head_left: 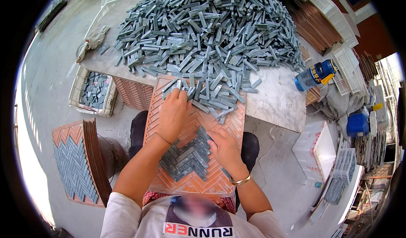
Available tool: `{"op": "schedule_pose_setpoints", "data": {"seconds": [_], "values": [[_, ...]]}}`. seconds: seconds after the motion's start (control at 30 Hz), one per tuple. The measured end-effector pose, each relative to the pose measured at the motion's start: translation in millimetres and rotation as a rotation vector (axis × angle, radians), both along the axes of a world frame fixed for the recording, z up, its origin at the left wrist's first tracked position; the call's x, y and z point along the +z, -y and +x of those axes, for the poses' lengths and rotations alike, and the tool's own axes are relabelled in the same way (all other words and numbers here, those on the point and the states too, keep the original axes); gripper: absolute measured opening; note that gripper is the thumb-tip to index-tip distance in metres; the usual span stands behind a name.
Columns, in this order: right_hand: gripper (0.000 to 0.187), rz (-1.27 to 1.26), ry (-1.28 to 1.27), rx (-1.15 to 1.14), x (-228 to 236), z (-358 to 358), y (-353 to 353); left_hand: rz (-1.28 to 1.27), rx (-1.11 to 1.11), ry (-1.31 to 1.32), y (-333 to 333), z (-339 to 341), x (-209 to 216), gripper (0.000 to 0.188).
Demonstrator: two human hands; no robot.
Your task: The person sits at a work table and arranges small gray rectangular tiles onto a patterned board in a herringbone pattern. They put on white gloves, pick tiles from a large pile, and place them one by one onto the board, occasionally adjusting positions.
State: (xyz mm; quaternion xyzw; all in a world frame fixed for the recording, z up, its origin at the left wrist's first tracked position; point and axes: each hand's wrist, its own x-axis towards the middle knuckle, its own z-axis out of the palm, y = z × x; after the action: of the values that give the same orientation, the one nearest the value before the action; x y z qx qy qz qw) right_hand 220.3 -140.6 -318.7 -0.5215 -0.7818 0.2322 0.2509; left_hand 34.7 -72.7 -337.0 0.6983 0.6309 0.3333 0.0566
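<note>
On my lap rests an orange herringbone-grooved mould tray (218, 190). Grey stone strips (186, 157) fill part of its grooves in a zigzag pattern. My left hand (174, 111) reaches over the tray's far part, its fingers pinched on a grey stone strip (179, 85) at the near edge of the heap. Beside the laid strips, my right hand (227, 148) has curled fingers touching their right side. Whatever lies between those fingertips is hidden. Loose strips spill from the big heap (211, 31) onto the tray's far end.
A pale board (277, 105) supports the heap. On its right lies a blue bottle (315, 75). At left are a white crate of stone pieces (108, 105) and a stack of trays (91, 153), its top one filled with strips. A white foam box (311, 153) stands at right.
</note>
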Motion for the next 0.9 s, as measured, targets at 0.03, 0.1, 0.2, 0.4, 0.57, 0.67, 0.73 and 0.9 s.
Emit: {"op": "schedule_pose_setpoints", "data": {"seconds": [0.03, 0.1, 0.2, 0.4, 0.57, 0.67, 0.73, 0.9], "values": [[0.024, -0.006, -0.014, -0.013, -0.8, -0.3, 0.0, 0.015, -0.006, 0.031, -0.1, -1.5, -1.3, 0.019], [0.025, -0.017, -0.017, -0.032, -0.9, -3.6, -1.2, -0.011, -0.022, 0.101, 2.4, -9.5, -0.5, 0.017], [0.028, -0.017, -0.012, -0.036, -2.1, -4.5, -8.3, -0.230, -0.034, 0.342, 16.4, -25.5, 14.5, 0.015], [0.028, -0.080, -0.199, 0.011, 14.7, -14.6, -18.1, -0.594, 0.034, 0.831, 74.8, -33.1, 25.0, 0.013], [0.028, 0.018, -0.310, 0.276, -0.6, -22.2, -25.0, -0.619, 0.005, 0.942, 99.3, -24.7, 18.9, 0.015], [0.025, -0.001, -0.286, 0.335, -1.8, -19.6, -27.3, -0.509, -0.050, 0.728, 101.6, -29.0, 13.7, 0.012], [0.023, -0.037, -0.209, 0.346, -0.9, -18.0, -27.8, -0.174, -0.201, 0.353, 102.8, -31.1, 10.5, 0.010], [0.019, 0.048, -0.075, 0.410, -1.8, -16.7, -31.0, -0.307, -0.137, 0.434, 113.6, -31.7, 21.0, 0.014]]}}
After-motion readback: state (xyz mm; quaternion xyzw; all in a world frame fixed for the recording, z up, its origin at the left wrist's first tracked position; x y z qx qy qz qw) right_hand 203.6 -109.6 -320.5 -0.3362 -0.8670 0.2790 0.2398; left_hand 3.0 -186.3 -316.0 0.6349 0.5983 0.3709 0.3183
